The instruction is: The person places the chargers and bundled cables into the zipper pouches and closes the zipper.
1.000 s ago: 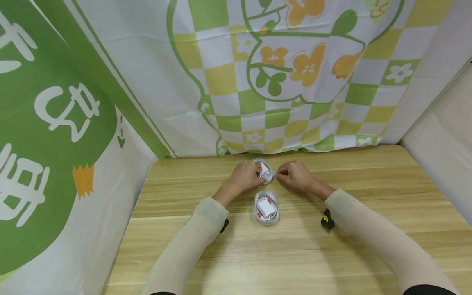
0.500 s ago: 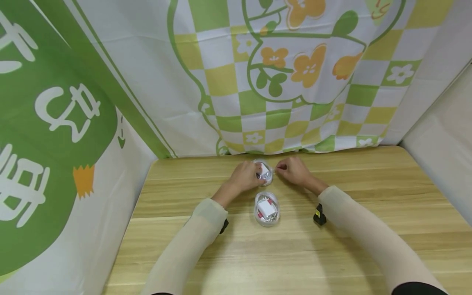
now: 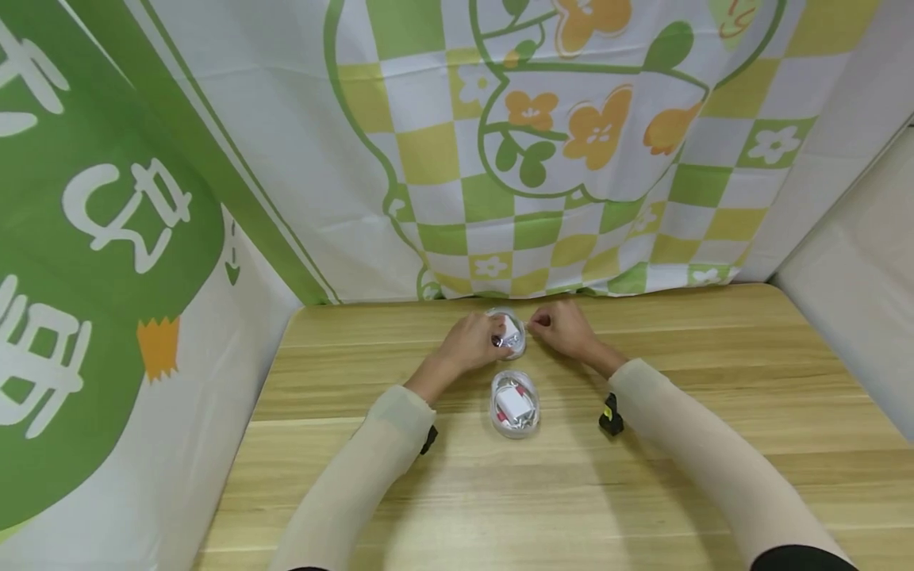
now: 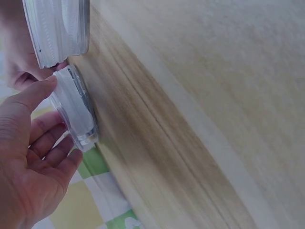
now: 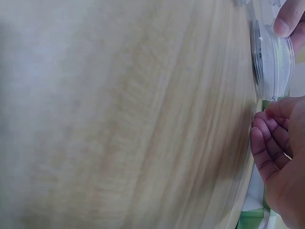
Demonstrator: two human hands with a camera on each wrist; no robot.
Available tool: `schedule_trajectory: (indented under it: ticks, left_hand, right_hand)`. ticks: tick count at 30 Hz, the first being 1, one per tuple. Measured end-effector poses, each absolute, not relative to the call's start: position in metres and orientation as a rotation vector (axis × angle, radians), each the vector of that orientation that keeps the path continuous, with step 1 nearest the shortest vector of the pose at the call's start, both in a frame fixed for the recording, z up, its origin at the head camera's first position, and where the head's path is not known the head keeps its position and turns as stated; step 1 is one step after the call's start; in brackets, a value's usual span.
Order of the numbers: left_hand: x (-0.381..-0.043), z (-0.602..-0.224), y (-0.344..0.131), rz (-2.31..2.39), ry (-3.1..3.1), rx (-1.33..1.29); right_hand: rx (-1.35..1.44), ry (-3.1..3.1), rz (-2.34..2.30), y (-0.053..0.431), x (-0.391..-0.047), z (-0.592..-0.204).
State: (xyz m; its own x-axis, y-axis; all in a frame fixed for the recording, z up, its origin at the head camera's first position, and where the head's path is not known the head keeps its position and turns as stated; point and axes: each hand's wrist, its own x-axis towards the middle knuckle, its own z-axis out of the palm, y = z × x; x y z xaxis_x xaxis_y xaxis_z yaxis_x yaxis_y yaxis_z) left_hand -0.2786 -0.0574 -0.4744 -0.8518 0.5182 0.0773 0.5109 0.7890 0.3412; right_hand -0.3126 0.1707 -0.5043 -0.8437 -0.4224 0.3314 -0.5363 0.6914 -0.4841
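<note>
A small clear zip case (image 3: 520,342) lies near the table's back edge, with a white charger plug (image 3: 510,327) inside. My left hand (image 3: 466,345) grips its left side, thumb on the near edge and fingers beyond, as the left wrist view shows. At its right edge my right hand (image 3: 566,329) pinches the small zipper pull between thumb and forefinger; the other fingers curl loosely in the right wrist view (image 5: 281,148). Closer to me lies a second clear zip case (image 3: 516,432), holding a white plug, a coiled cable and red bits. Neither hand touches it.
The wooden table (image 3: 500,507) runs back to a green, yellow and white printed curtain (image 3: 543,238). A green and white cloth (image 3: 178,317) hangs at the left side, and a pale wall (image 3: 857,262) stands on the right.
My right hand has moved slightly left and away from me along the far case's right edge, its forearm shifting left too. My left hand keeps its grip on the case, almost still.
</note>
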Motion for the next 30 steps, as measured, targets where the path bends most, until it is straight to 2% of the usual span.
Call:
schedule_trajectory:
  ticks: [30]
  left_hand:
    - [-0.276, -0.471, -0.057, 0.432, 2.996, 0.873]
  right_hand:
    - [0.961, -2.697, 1.0, 0.175, -0.286, -0.512]
